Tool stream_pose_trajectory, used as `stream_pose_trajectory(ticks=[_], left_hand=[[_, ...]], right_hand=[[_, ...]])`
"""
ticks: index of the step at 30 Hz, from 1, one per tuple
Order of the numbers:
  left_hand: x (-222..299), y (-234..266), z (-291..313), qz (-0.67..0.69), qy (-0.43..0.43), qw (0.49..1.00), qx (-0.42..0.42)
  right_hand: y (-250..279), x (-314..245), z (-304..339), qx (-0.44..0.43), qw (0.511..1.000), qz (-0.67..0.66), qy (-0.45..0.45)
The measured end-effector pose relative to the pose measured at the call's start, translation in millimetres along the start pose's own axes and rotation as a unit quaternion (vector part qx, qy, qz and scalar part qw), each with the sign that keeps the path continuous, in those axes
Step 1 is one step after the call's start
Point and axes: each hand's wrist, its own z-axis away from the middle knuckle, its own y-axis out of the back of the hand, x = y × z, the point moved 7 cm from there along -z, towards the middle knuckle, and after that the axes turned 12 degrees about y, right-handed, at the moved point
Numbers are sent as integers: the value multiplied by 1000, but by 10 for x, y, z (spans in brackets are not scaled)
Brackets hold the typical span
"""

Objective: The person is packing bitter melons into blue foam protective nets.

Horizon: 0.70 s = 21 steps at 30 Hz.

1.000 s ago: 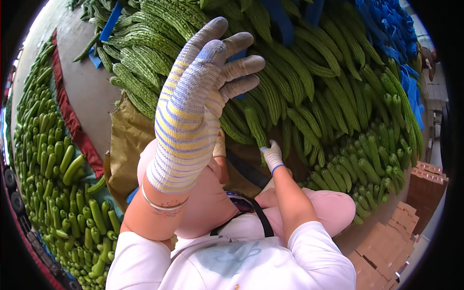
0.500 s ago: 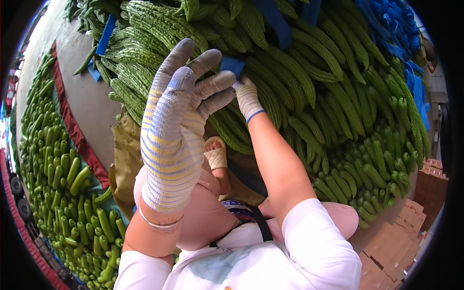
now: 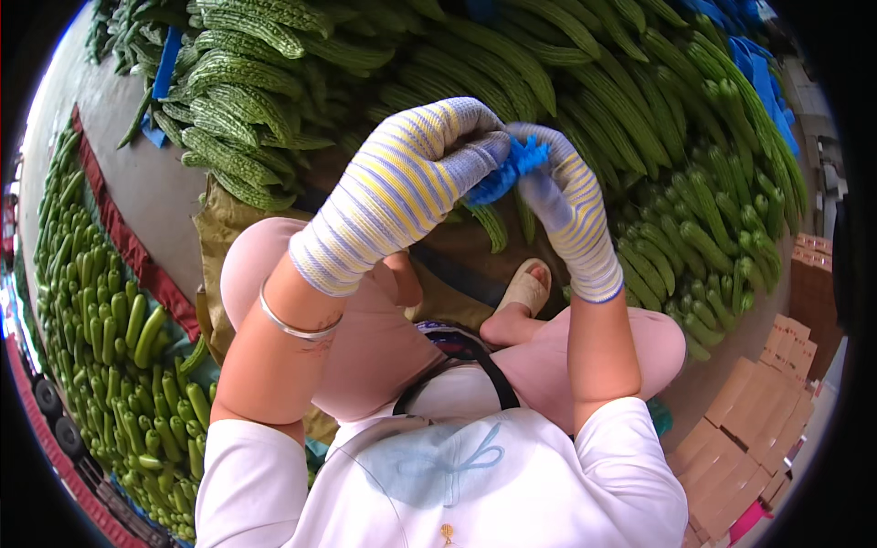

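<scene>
Both my hands wear striped knitted gloves and meet in front of the heap of long, ridged bitter melons. Between them is a bunched, crinkled blue sleeve that looks like foam netting. My left hand is closed, pinching the left side of the sleeve with thumb and curled fingers. On its other side, my right hand is closed around the edge, its thumb slightly blurred. Just below the sleeve, the tip of a bitter melon shows. Neither hand holds a melon.
Smooth, light green gourds cover the left, bordered by a red strip. Shorter green gourds lie at the right. Cardboard boxes stand at the lower right. More blue sleeves lie at the far right.
My left hand has gone from raised, spread fingers to pinching the blue sleeve. My right hand has drawn back from the melons and moved right. The view has shifted slightly.
</scene>
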Motion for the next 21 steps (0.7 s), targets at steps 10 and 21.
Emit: stream_pose_trajectory(ticks=[10,21], left_hand=[[-683,-669,322,210,95,969,-85],[-354,-1692,971,-270,-387,880,-53]], right_hand=[[17,248,1060,165,957,-223,-89],[251,919,1561,182,935,-188,-240]])
